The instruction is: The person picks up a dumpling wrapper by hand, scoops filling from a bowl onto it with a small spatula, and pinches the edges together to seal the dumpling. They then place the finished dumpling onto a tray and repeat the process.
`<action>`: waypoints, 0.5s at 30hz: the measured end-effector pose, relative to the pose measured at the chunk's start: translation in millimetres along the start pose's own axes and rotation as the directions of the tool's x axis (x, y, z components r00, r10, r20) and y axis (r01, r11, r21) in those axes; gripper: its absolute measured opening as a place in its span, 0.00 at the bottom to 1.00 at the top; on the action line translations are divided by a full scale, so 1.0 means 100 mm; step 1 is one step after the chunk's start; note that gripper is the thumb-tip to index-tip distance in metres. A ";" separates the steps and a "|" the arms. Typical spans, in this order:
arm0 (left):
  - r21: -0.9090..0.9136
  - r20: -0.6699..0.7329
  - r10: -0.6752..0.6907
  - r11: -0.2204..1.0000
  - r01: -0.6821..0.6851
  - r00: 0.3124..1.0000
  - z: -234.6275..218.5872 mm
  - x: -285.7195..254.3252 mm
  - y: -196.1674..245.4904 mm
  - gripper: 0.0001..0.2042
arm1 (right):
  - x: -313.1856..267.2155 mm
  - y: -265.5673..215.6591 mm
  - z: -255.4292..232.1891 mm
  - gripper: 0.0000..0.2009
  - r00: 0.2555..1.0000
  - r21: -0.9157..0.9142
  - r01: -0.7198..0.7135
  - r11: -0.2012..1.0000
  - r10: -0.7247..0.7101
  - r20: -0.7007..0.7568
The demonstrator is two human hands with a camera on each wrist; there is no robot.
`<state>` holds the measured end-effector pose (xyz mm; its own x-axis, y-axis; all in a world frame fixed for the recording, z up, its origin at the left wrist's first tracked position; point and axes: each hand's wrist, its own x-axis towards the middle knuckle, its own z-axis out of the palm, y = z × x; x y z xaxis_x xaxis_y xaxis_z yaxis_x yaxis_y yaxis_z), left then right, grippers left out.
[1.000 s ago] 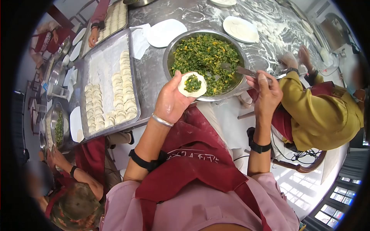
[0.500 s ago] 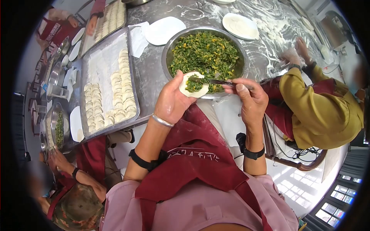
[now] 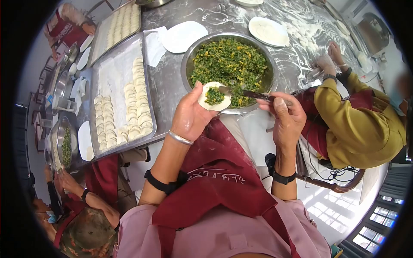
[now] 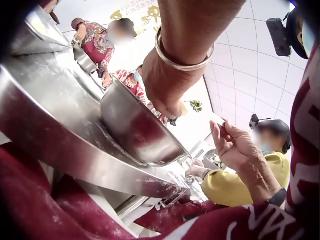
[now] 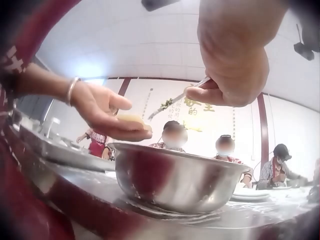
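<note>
A round dumpling wrapper [image 3: 220, 104] lies across the fingers of my left hand [image 3: 188, 112], palm up with the thumb at its edge; its middle bears a mound of chopped green filling [image 3: 212, 96]. In the right wrist view those fingers look nearly straight under the wrapper [image 5: 131, 119]. My right hand [image 3: 286, 115] grips the handle of a flat metal spatula [image 3: 254, 94], whose tip overlaps the wrapper's right edge in the head view. Bits of greens [image 5: 167, 103] cling to the blade. Just beyond both hands stands a steel basin [image 3: 272, 81] of green and yellow filling [image 3: 228, 56].
Left of the basin, a metal tray [image 3: 151, 99] holds rows of folded dumplings [image 3: 138, 99]. White plates [image 3: 185, 36] [image 3: 269, 31] stand behind the basin on the floured table [image 3: 215, 17]. A person in a yellow top [image 3: 357, 124] works close on my right; others sit or stand leftward.
My right hand brought the spatula from the basin to the wrapper, then drew back slightly rightward. A mound of filling stays on the wrapper. My left hand barely moved.
</note>
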<state>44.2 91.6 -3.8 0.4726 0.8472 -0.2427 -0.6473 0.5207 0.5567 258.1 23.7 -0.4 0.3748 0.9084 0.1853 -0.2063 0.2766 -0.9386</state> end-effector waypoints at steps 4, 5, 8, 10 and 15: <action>0.004 0.005 -0.007 1.000 0.007 1.000 -0.01 -0.02 0.00 0.24 | -0.01 0.08 0.03 0.09 0.996 -0.105 0.088 0.991 -0.089 -0.003; 0.001 -0.005 -0.007 1.000 0.007 1.000 -0.01 -0.01 0.00 0.24 | 0.01 0.11 0.03 0.09 0.989 -0.140 0.140 0.980 -0.144 -0.021; -0.007 -0.025 0.003 1.000 -0.003 1.000 -0.02 -0.01 -0.01 0.23 | 0.05 0.09 0.04 0.09 0.972 -0.145 0.197 0.970 -0.213 -0.102; -0.014 -0.025 0.018 1.000 -0.019 1.000 -0.04 -0.01 -0.02 0.22 | 0.04 0.07 0.04 0.09 0.979 -0.120 0.167 0.979 -0.179 -0.096; -0.018 -0.013 0.031 0.999 -0.032 0.999 -0.05 -0.02 -0.05 0.21 | -0.04 0.03 0.03 0.09 0.999 -0.046 0.043 0.998 -0.043 -0.017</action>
<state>43.3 88.4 -10.3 0.4443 0.8644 -0.2355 -0.6726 0.4955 0.5496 253.4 21.7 -3.6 0.3988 0.8900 0.2209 -0.1485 0.3004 -0.9422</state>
